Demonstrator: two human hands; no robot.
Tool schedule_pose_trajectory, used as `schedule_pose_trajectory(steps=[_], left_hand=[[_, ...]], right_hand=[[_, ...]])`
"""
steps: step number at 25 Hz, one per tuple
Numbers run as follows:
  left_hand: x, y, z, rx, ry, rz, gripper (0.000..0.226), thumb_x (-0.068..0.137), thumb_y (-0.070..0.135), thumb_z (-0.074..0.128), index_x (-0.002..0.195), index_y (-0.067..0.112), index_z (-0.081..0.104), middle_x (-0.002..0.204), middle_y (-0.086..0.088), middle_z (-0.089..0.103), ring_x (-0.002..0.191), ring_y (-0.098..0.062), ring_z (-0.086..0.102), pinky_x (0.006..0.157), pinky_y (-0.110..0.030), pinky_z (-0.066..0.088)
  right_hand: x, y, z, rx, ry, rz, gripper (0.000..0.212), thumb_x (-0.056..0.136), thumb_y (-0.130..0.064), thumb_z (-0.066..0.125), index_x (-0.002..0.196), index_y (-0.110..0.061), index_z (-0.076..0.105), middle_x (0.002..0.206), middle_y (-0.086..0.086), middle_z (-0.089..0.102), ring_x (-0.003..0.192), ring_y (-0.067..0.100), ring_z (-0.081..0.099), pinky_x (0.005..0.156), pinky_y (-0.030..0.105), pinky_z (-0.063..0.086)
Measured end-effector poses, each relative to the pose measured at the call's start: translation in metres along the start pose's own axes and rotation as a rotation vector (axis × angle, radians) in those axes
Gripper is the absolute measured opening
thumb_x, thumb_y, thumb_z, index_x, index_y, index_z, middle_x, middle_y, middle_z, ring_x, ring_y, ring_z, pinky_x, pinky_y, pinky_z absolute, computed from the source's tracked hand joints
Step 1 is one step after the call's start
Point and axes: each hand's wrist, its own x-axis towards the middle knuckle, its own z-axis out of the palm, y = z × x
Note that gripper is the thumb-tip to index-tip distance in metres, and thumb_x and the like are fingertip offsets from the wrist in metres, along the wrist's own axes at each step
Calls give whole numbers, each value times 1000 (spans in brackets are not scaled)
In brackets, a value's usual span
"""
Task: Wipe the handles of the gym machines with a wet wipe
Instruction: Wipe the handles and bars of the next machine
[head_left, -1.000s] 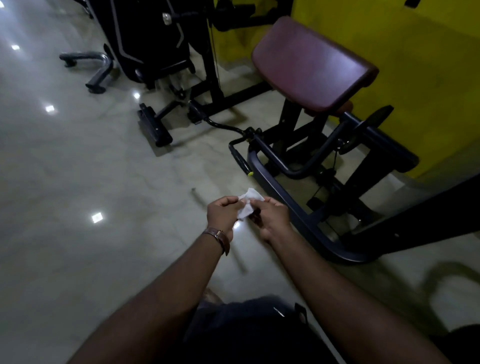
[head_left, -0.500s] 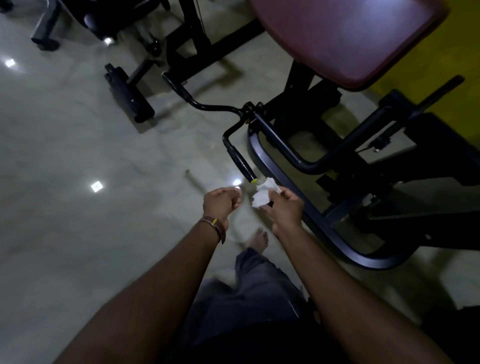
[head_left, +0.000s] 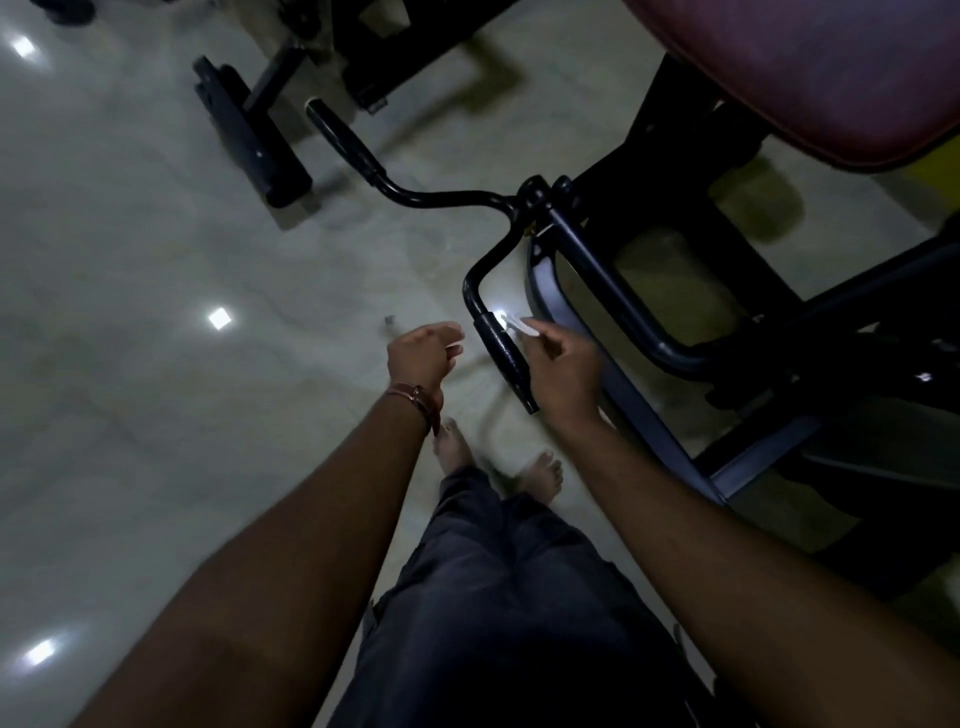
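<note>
Pinched in the fingertips of the right hand (head_left: 558, 366), the wet wipe (head_left: 522, 326) is a small white scrap held just beside the near handle (head_left: 503, 358), on the side toward the machine's frame; whether it touches the sleeve yet I cannot tell. Half a second ago the wipe was short of the handle's tip, with both hands close together in front of it; a second ago both hands had it between them. Now the right hand alone carries it and has come up alongside the handle, and the left hand (head_left: 423, 353) has let go and sits on the handle's other side, fingers loosely curled round nothing. My reading is that the preparing is over and the first wipe of this handle is about to start; none of it looks wiped so far.

That handle is a dark padded sleeve on a bent black bar. Its long axis runs slantwise, its free end pointing down toward the person's bare feet, its upper end rising into the bend toward the pivot. Beyond the pivot the bar carries a far handle (head_left: 340, 135), pointing away across the glossy floor (head_left: 130, 270). A maroon pad (head_left: 810, 67) overhangs the frame.
</note>
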Motion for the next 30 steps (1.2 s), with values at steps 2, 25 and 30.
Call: schedule_pose_trajectory(steps=[2,25,30], left_hand=[[13,3,7,30,-62,9,10,85,3,64,85,7,73,88,-8,72,74,-18,65,58,-20,44],[20,15,13,210,-51,-12,25,74,17,81,97,8,77,89,-1,75,73,-14,64,59,-22,43],[19,14,14,241,-53,1,22,75,21,81,94,13,78,83,7,73,76,-14,64,57,-24,40]], right_hand=[[10,0,13,-70,-105,-111,24,88,-29,64,105,-18,77,98,-6,75,90,6,69,80,30,56],[65,10,22,439,-498,456,20,88,-22,70,99,-5,74,85,11,76,73,18,72,82,35,55],[61,39,10,784,-847,865,35,92,-15,47,123,0,54,104,18,66,78,24,65,67,31,55]])
